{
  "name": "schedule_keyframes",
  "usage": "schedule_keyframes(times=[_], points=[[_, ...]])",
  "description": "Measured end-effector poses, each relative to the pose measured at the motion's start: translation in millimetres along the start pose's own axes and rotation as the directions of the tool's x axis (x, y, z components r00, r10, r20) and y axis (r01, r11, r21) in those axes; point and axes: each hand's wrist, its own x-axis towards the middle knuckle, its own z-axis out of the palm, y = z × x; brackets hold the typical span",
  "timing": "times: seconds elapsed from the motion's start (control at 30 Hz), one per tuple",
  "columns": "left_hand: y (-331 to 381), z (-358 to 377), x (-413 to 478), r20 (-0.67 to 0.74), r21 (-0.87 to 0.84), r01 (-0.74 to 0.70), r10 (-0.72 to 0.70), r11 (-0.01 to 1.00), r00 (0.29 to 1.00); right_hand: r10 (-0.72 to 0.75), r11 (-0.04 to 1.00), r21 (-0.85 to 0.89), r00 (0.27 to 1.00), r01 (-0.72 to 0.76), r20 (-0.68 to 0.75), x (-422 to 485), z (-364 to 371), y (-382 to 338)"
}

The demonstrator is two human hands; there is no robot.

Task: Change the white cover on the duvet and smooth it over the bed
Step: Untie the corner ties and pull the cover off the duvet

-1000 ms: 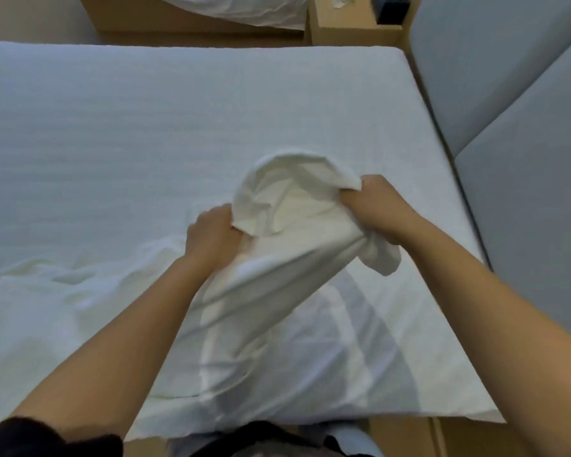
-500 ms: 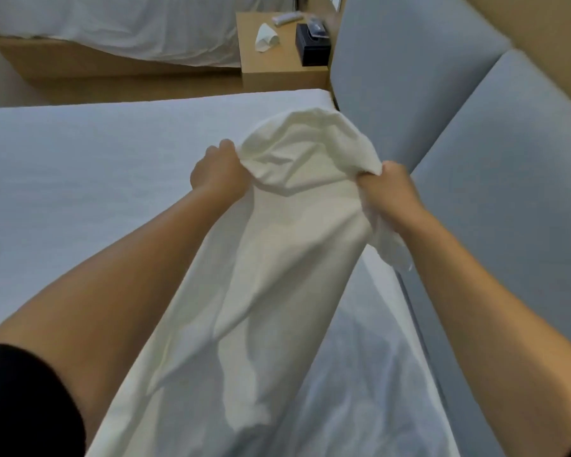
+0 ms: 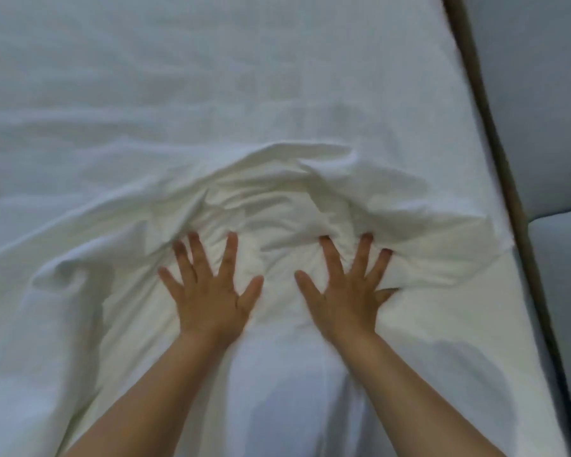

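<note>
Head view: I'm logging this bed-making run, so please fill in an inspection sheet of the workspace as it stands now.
Surface: bed, white and lightly creased.
Job's things: white cover, bunched in wrinkled folds near the edge by the panels, not yet smooth.
Clutter: nothing seen.
Hands: left hand and right hand lie flat, fingers spread, pressing on the cover.
Cables: nothing seen.
Surroundings: grey padded panels beyond a brown strip along the bed's edge.
</note>
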Motion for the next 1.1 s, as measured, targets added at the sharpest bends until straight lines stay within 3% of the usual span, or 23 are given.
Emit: schedule_keyframes(times=[0.1,0.3,0.7,0.9,1.0,1.1], points=[[10,-5,37,-0.12,-0.011,-0.043,0.041,0.999,0.992,-0.039,0.999,-0.001,0.995,0.039,-0.095,29,-5,-7],[42,-50,168,-0.173,0.072,0.015,-0.002,0.997,0.985,-0.082,0.997,0.002,0.98,0.083,-0.179,149,-63,-35],[109,-117,397,-0.342,0.09,-0.092,0.117,0.992,0.932,-0.143,0.988,-0.11,0.89,0.106,-0.433,358,-130,-81],[131,-156,399,-0.285,-0.006,-0.148,0.141,0.989,0.948,-0.187,0.98,-0.156,0.848,0.125,-0.496,394,-141,-91],[133,-125,325,-0.322,-0.229,-0.338,0.257,0.913,0.911,-0.207,0.976,-0.17,0.812,0.134,-0.546,408,-141,-94],[125,-69,220,-0.404,-0.142,-0.462,0.375,0.875,0.834,-0.208,0.976,-0.169,0.801,0.134,-0.561,416,-145,-96]])
